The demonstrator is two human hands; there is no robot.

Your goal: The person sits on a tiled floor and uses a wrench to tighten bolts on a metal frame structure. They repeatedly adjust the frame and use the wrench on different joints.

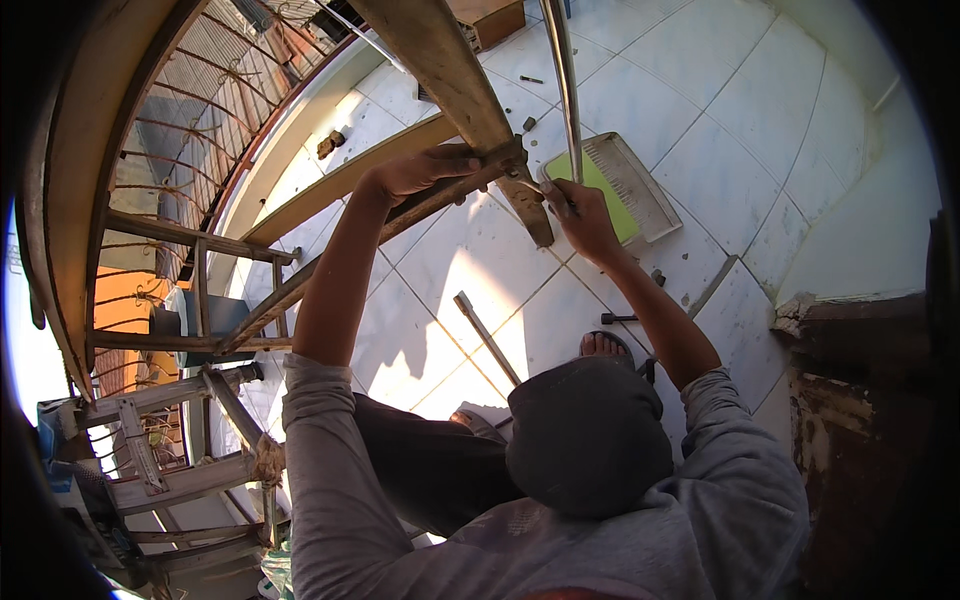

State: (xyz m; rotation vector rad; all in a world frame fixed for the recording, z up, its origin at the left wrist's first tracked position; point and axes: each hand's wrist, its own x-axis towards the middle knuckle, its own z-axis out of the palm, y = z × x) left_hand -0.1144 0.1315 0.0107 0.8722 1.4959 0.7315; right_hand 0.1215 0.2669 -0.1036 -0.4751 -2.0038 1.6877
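My left hand (425, 172) is closed over a wooden crossbar (425, 207), its fingertips close to where the bar meets a thick, worn wooden beam (450, 75). At that joint a bolt-like fitting (512, 170) sticks out. From the right, my right hand (582, 217) grips a thin metal tool whose tip reaches the joint; most of it is hidden in my fist, so its exact kind does not show. The beam slants from the top down to the tiled floor, and the crossbar runs down to the left.
A white and green dustpan (655, 200) lies on the floor beyond my right hand. Near my feet are a metal bar (485, 335) and a dark tool (618, 318). A shiny metal pole (563, 80) rises behind. Wooden ladder-like frames (180, 485) and a railing (215, 150) stand left.
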